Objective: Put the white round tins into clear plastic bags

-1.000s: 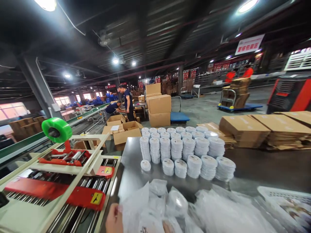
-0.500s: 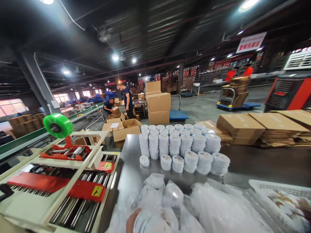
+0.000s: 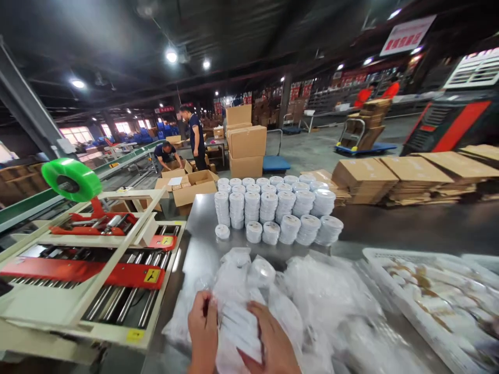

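Note:
A short stack of white round discs (image 3: 239, 330) is tilted on its side between my hands, low in the head view. My right hand (image 3: 275, 340) grips the stack from the right, with the thumb low and the fingers over the far edge. On the left, my left hand (image 3: 203, 324) has its fingers curled and pinched on thin clear plastic, apparently a bag, at the stack's left side. Loose clear plastic bags (image 3: 331, 291) lie crumpled around the hands. Beyond them, several stacks of wrapped white discs (image 3: 268, 205) stand in rows on the dark metal table (image 3: 202, 223).
A white basket (image 3: 405, 311) of small items stands at the right. Flat cardboard stacks (image 3: 366, 176) line the table's far right edge. At the left is a carton-taping machine (image 3: 117, 265) with a green tape roll (image 3: 71, 179). Two people (image 3: 195, 135) work by open boxes behind.
The view has tipped down and shifted right. Both hands are now in view at the stack of discs, which has turned onto its side; before, only one finger showed beside it.

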Tool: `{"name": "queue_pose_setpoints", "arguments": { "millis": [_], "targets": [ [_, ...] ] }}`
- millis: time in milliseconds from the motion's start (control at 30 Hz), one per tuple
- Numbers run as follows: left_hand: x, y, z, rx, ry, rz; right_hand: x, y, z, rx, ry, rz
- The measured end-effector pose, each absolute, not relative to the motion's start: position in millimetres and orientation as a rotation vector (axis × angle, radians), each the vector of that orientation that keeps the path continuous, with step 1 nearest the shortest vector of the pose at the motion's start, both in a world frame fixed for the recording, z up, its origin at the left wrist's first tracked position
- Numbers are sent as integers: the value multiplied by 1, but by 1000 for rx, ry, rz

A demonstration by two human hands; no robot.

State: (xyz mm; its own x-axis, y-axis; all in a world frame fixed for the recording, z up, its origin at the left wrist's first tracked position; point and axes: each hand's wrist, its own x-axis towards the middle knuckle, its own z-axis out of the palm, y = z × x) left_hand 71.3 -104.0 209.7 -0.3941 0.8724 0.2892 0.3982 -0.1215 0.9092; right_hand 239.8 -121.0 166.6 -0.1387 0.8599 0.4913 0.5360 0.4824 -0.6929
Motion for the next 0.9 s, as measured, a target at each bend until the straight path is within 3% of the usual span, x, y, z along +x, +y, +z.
{"name": "queue_pose_setpoints", "arguments": {
  "millis": [167,233,400,633,767,900],
  "targets": [
    [71,-117,224,2158,1553,1608,241,-124,198,-1288,-1730,586],
    [73,-120,226,2298,1521,1549,243,-123,206,-1294,-1687,501],
    [71,-118,229,2392,1437,1651,234,-127,205,-1226,-1786,204],
    [70,-112,244,2458,1295,1303,228,-119,205,-1400,-1657,480],
    [77,-112,249,2173,1437,1311,230,-117,207,-1380,-1704,223],
    [77,-104,251,2437,1388,1297,230,-118,209,-1385,-1876,375]
  ]
}}
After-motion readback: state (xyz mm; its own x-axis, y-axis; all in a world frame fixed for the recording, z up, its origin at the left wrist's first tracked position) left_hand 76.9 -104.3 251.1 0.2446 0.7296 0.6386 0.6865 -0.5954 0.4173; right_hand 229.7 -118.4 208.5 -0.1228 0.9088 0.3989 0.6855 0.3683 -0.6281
